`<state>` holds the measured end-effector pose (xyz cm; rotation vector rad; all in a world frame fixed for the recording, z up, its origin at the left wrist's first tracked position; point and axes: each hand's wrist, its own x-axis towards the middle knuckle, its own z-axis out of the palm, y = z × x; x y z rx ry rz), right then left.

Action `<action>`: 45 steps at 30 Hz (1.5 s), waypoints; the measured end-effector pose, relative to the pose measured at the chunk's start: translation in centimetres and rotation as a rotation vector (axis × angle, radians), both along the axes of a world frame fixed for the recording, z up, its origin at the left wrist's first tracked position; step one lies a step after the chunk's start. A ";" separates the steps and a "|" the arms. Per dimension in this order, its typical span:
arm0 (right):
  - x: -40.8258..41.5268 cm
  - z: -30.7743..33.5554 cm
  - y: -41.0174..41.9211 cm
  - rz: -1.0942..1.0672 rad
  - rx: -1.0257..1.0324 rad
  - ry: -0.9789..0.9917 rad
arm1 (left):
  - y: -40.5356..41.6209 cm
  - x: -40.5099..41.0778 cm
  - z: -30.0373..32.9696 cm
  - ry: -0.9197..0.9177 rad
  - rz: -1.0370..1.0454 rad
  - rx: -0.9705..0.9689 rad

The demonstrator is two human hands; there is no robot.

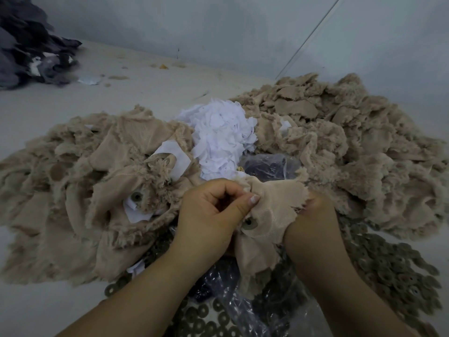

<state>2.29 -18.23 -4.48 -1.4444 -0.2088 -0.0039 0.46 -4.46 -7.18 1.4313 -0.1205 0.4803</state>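
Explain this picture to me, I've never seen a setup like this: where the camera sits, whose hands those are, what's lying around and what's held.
No machine here: one camera worn on a person's head looks down at their bare hands. The left hand pinches and the right hand grips a beige fabric piece with a round washer on it. Around them lie beige plush piles, white paper scraps, loose washers and a clear plastic bag on a pale surface.
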 end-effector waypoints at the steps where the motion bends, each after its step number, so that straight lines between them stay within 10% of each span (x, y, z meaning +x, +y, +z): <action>1: 0.0 0.0 0.0 0.001 0.000 -0.010 | 0.0 0.0 0.0 -0.006 0.004 0.011; 16: 0.7 -0.6 -0.8 0.089 -0.176 0.071 | 0.1 0.1 -0.3 -0.027 0.111 0.227; 26: 0.4 -0.8 -0.4 0.014 -0.100 0.084 | 0.0 -0.2 0.2 0.148 -0.091 -0.033; 45: 0.8 -1.5 -0.5 0.027 -0.211 0.162 | 0.5 0.2 -0.1 -0.037 0.107 0.333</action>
